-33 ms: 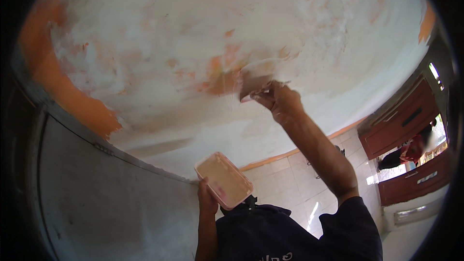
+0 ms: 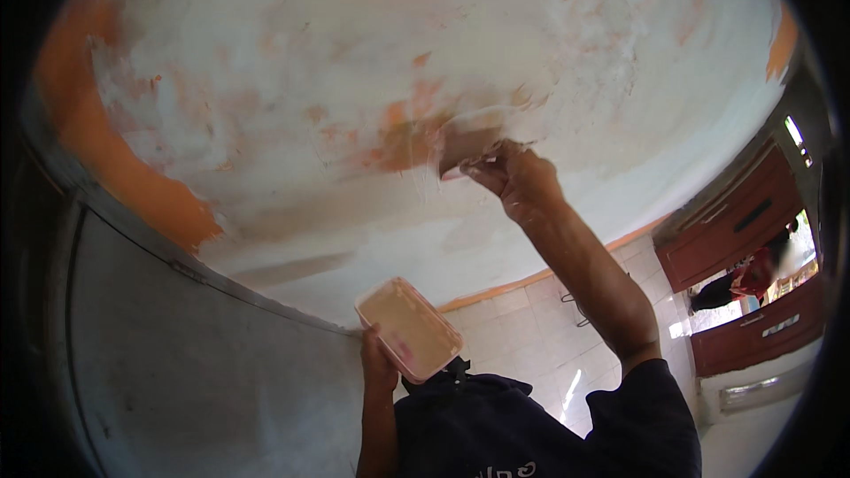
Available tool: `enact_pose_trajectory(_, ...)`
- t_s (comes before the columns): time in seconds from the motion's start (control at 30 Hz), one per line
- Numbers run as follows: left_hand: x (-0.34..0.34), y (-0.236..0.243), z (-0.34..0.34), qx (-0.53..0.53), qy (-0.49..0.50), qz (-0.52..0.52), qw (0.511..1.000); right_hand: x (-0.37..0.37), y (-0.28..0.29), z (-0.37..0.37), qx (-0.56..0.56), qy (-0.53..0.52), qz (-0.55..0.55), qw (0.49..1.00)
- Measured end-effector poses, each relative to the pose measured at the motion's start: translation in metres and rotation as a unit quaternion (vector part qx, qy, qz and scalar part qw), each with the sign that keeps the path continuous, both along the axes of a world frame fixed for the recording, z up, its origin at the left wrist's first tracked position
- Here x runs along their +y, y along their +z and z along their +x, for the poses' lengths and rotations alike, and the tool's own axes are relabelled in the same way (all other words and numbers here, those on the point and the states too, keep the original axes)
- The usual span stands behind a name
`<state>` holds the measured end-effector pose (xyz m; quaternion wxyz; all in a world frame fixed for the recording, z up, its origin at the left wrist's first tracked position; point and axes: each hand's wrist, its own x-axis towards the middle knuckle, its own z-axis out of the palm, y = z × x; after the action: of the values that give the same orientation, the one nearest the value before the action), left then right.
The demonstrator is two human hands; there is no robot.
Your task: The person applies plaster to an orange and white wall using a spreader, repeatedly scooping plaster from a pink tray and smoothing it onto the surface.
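Note:
My right hand (image 2: pixel 524 181) is raised to the wall, its fingers closed around a flat putty scraper (image 2: pixel 467 149). The scraper's wide blade lies against the wall (image 2: pixel 354 26), beside a streak of wet whitish putty and a patch of orange showing through. Some putty clings along the blade's edge by my fingers. Low and to the left, my left hand (image 2: pixel 379 363) grips the side of a shallow rectangular plastic tub (image 2: pixel 412 323). Smooth cream-coloured putty with a pinkish smear is visible in the tub. My left thumb rests on its rim; the other fingers are hidden underneath.
A grey door (image 2: pixel 177 354) stands close on the left. Bare orange paint (image 2: pixel 142 186) borders the coated wall there. Pale floor tiles (image 2: pixel 518 336) lie below. At the right, another person (image 2: pixel 753 276) is near an opening between reddish-brown door panels (image 2: pixel 726 230).
My right hand has shifted slightly to the right with the scraper still against the wall. The tub in my left hand has barely moved.

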<state>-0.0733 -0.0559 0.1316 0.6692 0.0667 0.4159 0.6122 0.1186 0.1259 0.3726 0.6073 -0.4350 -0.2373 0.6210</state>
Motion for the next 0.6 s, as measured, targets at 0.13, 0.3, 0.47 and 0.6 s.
enact_pose_trajectory(0.13,0.001,0.002,-0.002,-0.019,-0.008,0.024,0.999,-0.031,0.046,0.002,-0.011,0.018,0.078,0.997)
enact_pose_trajectory(0.3,0.001,-0.008,-0.004,0.001,-0.008,0.004,1.0,-0.084,0.018,0.02,-0.149,0.018,0.184,0.971)
enact_pose_trajectory(0.47,0.002,-0.008,-0.002,-0.02,-0.01,0.003,1.0,-0.11,-0.108,0.035,0.023,-0.085,0.005,0.996)
enact_pose_trajectory(0.6,0.0,-0.008,-0.003,-0.011,-0.007,-0.007,1.0,-0.078,-0.177,0.026,0.017,-0.094,-0.101,0.99)
